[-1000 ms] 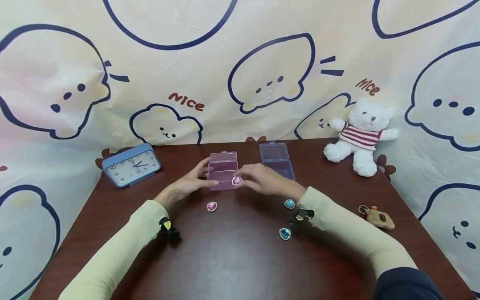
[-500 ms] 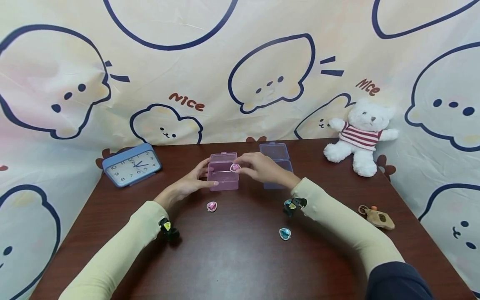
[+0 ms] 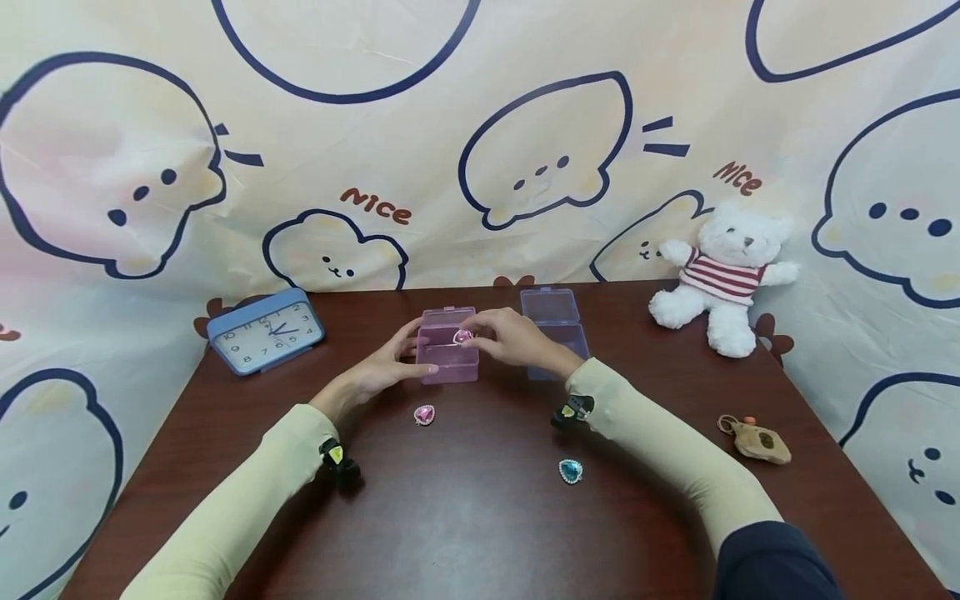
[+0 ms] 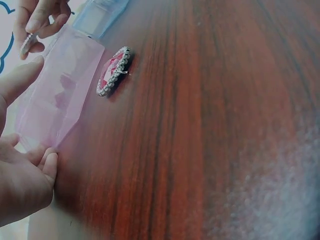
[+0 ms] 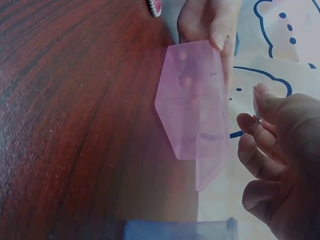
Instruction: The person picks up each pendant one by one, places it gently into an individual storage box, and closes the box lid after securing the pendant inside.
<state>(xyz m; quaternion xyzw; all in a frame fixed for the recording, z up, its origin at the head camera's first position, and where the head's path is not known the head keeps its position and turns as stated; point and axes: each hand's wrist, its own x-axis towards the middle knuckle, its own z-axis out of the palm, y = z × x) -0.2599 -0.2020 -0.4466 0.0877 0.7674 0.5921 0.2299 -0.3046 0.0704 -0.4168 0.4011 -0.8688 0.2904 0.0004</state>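
A small pink see-through plastic box (image 3: 459,374) stands on the table with its lid raised. My left hand (image 3: 375,367) grips its left end, thumb at the front and fingers round the side. Above the box's opening, my right hand (image 3: 517,337) pinches a pink heart-shaped gem (image 3: 462,337) with a sparkly rim between thumb and fingertips. In the right wrist view that gem (image 5: 256,107) appears edge-on, apart from the box. A second pink heart gem (image 3: 424,414) lies on the table in front of the box; the left wrist view shows this gem (image 4: 113,72) close up.
A blue see-through box (image 3: 551,307), lid up, stands behind my right hand. One teal heart gem (image 3: 570,472) lies nearer me. A blue clock (image 3: 266,331) is at left; a white teddy bear (image 3: 723,275) and a beige pouch-like keyring (image 3: 761,441) are at right.
My right hand has moved the pink gem up and left, from the box's front right to above its opening. The right wrist now covers the other teal gem. The left hand stays put.
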